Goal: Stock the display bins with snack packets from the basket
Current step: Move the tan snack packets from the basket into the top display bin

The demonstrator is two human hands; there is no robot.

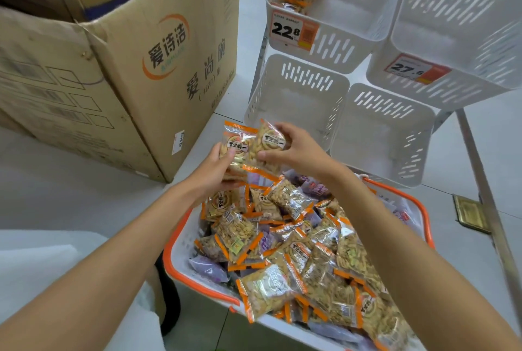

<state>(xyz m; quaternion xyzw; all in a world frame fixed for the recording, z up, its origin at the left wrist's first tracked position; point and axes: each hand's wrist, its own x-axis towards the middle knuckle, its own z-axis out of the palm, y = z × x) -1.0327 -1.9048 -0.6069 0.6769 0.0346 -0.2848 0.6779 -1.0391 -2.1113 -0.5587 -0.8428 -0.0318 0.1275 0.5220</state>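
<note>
Snack packets (251, 147), roughly upright, are being held at frame centre over the far end of the basket (175, 249), the left hand (217, 169) gripping from lower left, the right hand (296, 150) pinching one. An empty bin (299, 102) is sitting just upper right, nearer the right hand.

Stretching the left forearm (113, 251) and right forearm (401, 240) forward and inward, curling the left hand (213, 169) from below round stacked snack packets (254, 144) and pinching the top one with the right hand (296, 150), thumb underneath, fingers arched over.
</note>
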